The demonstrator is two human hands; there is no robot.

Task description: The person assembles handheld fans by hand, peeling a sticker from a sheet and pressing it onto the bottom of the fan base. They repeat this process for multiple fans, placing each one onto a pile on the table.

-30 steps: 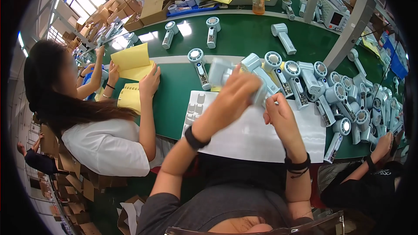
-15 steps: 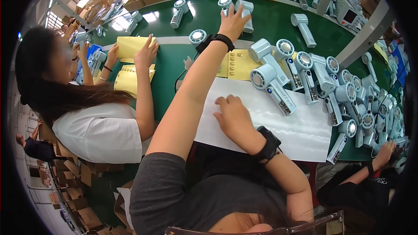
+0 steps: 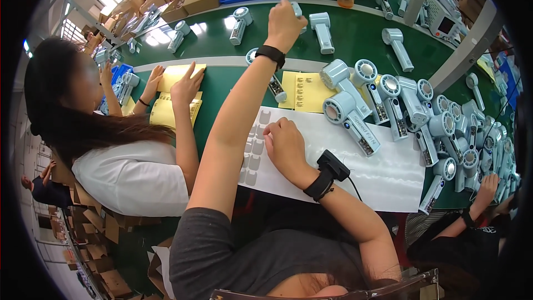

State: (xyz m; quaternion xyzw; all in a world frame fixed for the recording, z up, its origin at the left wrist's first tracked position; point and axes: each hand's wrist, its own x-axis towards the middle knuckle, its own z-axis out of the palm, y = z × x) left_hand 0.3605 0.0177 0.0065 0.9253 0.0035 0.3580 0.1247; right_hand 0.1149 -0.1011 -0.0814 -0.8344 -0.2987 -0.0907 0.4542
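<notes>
Your left hand point(image 3: 286, 26) is extended over the far green surface point(image 3: 355, 33), fingers bent at a light-blue handheld fan point(image 3: 297, 9); the hand covers most of this unit, so whether the grip is closed cannot be determined. A second fan point(image 3: 322, 34) lies just to its right. Your right hand point(image 3: 286, 144) is loosely curled above the white sheet point(image 3: 383, 175), beside the grey labels point(image 3: 255, 163); its palm is hidden, so its contents cannot be confirmed. A yellow booklet point(image 3: 312, 90) lies beyond the sheet.
</notes>
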